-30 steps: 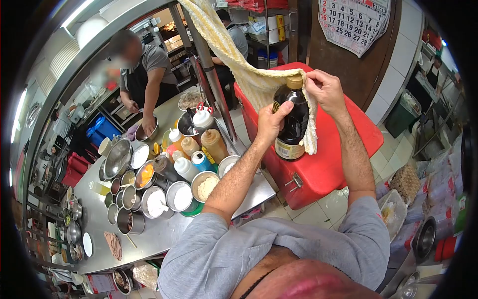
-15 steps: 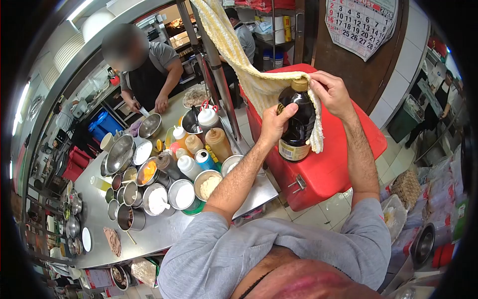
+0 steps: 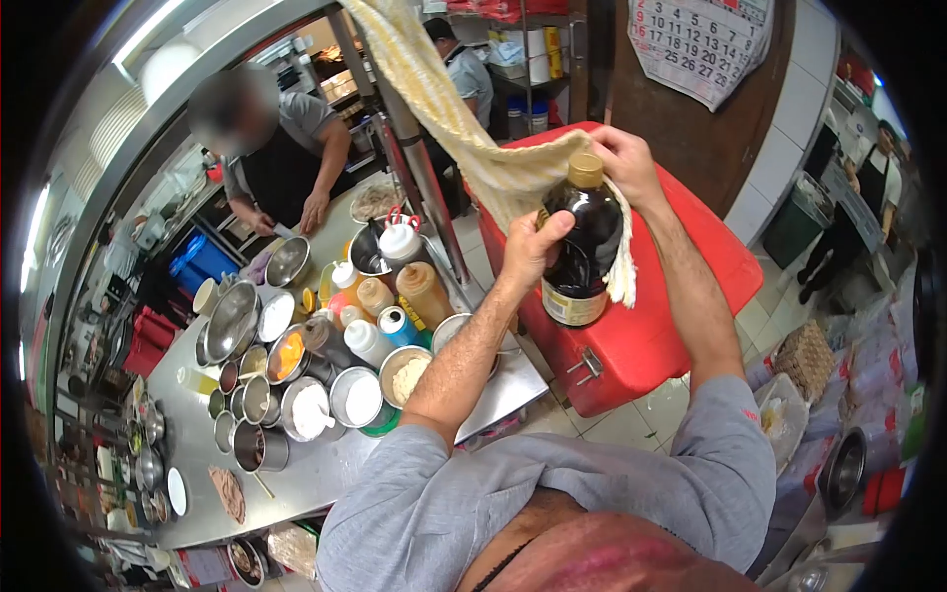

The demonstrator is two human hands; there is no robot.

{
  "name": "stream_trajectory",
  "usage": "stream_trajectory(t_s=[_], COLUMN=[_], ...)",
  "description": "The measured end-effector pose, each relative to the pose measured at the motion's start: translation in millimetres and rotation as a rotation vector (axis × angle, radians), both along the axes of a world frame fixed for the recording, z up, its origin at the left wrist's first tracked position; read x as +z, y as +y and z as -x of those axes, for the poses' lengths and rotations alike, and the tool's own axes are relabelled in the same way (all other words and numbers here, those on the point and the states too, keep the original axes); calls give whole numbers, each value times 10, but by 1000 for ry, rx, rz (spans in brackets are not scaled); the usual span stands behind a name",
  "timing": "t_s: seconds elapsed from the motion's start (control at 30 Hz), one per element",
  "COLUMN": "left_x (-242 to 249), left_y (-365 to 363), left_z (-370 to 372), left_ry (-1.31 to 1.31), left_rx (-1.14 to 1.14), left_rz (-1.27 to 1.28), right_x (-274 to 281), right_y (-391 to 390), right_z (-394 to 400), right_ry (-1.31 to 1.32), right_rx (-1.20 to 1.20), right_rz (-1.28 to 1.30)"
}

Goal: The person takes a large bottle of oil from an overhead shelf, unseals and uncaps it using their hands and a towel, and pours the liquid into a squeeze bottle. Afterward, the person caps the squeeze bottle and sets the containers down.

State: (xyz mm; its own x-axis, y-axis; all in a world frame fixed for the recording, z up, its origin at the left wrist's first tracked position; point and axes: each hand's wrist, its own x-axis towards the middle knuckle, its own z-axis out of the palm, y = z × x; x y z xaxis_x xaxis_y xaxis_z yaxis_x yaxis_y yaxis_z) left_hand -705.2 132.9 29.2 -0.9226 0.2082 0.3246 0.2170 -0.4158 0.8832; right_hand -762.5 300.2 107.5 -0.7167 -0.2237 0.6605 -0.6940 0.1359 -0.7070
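A large dark bottle (image 3: 590, 237) with a gold cap (image 3: 585, 170) and a pale label stands upright over the red cooler box (image 3: 681, 326). My left hand (image 3: 534, 247) is closed around the bottle's left side, thumb across its front. A yellow-and-white striped towel (image 3: 464, 118) stretches from the upper left and passes behind the bottle, its end hanging down on the right. Just behind the cap, my right hand (image 3: 628, 170) pinches the towel, its fingertips partly hidden by the cloth.
Left of me, a steel table (image 3: 326, 474) carries metal containers of ingredients and several squeeze bottles (image 3: 422, 294). A metal post (image 3: 419, 168) rises at the table's edge. Across the table a person (image 3: 286, 158) works with a knife near a steel bowl (image 3: 288, 261).
My right hand has shifted from the cap's right side to behind it, still with the towel. The cap now shows more fully. My left hand keeps its hold, and the whole view has shifted slightly.
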Motion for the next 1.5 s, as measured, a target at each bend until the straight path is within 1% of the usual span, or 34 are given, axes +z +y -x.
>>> stream_trajectory(t_s=[0.07, 0.13, 0.17, 0.23, 0.27, 0.33, 0.4, 0.47, 0.53, 0.57, 0.6, 0.63, 0.67, 0.73, 0.8, 0.87, 0.9, 0.93, 1.0, 1.03, 1.07, 1.13, 1.17, 1.2, 1.27, 1.33, 1.37, 1.4, 1.43, 1.47, 1.5], left_x=[10, -11, -10, -18, -16, -10, 65, 71, 60, 145, 303, 395, 487, 721, 979, 1059, 1067, 1031, 972, 915, 863, 772, 776, 801, 734, 645, 667, 625, 589, 575, 570], left_y=[-29, -53, -64, -88, -79, -66, -83, -29, 109, 108, 183, 233, 278, 287, 284, 253, 274, 289, 301, 312, 309, 296, 325, 392, 385, 392, 402, 409, 419, 438, 476], left_z=[27, 76, 87, 84, 87, 93, 46, 56, 188, 228, 190, 268, 366, 478, 531, 695, 766, 806, 862, 872, 916, 986, 970, 916, 958, 1023, 889, 841, 798, 712, 633], left_ry=[-14, -15, -24, -21, -23, -11, -29, -47, 286, 396, 494, 478, 461, 235, -33, -87, -105, -106, -161, -136, -135, -20, 36, -2, 34, 51, 38, 35, 121, 204, 198], left_rx=[-31, -42, -70, -100, -101, -68, -56, -53, 392, 495, 607, 485, 365, 93, -21, -97, -88, -92, -165, -129, -131, -255, -304, -223, -139, -267, -256, -267, -205, -145, 1], left_rz=[12, 25, 19, -1, -1, 28, 61, 96, 19, 176, 230, 205, 179, 135, 104, 180, 172, 177, 38, -20, -19, -144, -192, -228, -209, -525, -611, -609, -505, -399, -344], right_x=[-15, 53, 73, 110, 108, 85, 131, 141, 168, 184, 199, 214, 212, 201, 209, 189, 196, 148, 105, 135, 163, 157, 112, 69, 47, -1, -21, -28, -46, -40, -42], right_y=[-11, -84, -126, -174, -158, -116, -52, 40, 105, 136, 158, 170, 186, 223, 245, 243, 274, 261, 73, 62, 0, -119, -163, -137, -59, -2, 51, 98, 139, 139, 117], right_z=[183, 192, 234, 346, 361, 362, 255, 215, 207, 195, 177, 163, 177, 256, 297, 342, 361, 368, 245, 71, -123, -353, -359, -330, -199, -140, -104, -75, -50, -97, -137], right_ry=[-162, -243, -245, -247, -249, -338, -362, -358, -337, -292, -245, -183, -182, -91, -95, -72, -151, -152, 356, 325, 326, 648, 621, 610, 544, 583, 577, 572, 527, 520, 534], right_rx=[130, 281, 276, 423, 422, 539, 503, 482, 451, 341, 233, 146, 142, 55, 22, 7, 19, 14, -688, -653, -655, -558, -592, -602, -581, -622, -645, -670, -684, -701, -650], right_rz=[4, 36, 37, -37, -37, 53, 72, 230, 280, 227, 174, 101, 100, 49, 35, 10, -22, -17, 59, 105, 106, -138, -175, -174, -164, -174, -151, -129, -187, -186, -146])
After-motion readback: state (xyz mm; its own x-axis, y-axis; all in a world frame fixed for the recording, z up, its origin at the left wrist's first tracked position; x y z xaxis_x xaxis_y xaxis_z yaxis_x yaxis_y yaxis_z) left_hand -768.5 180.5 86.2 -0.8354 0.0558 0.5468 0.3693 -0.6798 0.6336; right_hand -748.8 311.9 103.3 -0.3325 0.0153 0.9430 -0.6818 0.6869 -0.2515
